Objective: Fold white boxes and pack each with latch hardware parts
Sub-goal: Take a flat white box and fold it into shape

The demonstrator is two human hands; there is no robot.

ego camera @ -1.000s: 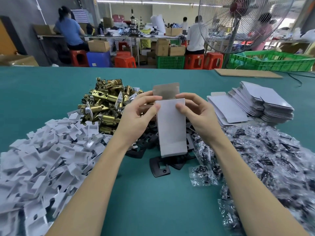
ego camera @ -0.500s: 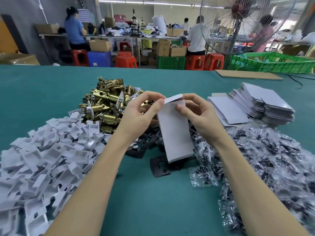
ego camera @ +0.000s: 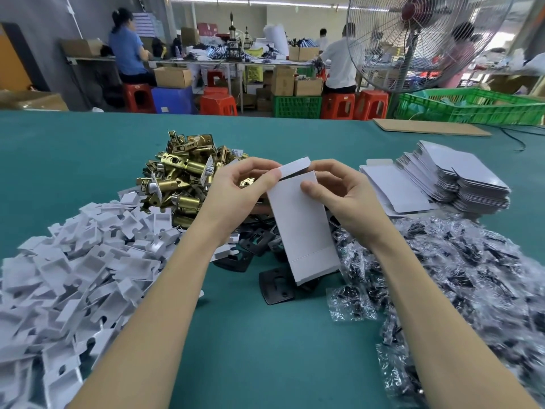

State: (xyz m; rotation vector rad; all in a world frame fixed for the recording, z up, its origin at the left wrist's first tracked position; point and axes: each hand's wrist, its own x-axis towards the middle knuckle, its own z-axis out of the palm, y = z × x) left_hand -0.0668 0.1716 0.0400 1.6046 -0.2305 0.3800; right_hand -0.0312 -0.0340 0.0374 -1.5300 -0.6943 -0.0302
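Both hands hold one white box (ego camera: 303,222) upright over the green table, its lower end tilted toward the right. My left hand (ego camera: 239,193) pinches the box's top flap at the upper left corner. My right hand (ego camera: 339,193) grips the upper right side, thumb pressed on the front face. The top flap is bent over toward the back. Behind my left hand lies a heap of brass latches (ego camera: 182,178). Black strike plates (ego camera: 275,286) lie under the box.
White card inserts (ego camera: 73,261) are piled at the left. Bagged black screws (ego camera: 460,276) spread across the right. Flat white box blanks (ego camera: 442,178) are stacked at the far right. A sheet of cardboard (ego camera: 430,126), a fan and green crates stand beyond; people work at benches behind.
The top flap, standing straight up a second ago, is folded over. The box's lower end has swung to the right and both hands have shifted slightly on its top.
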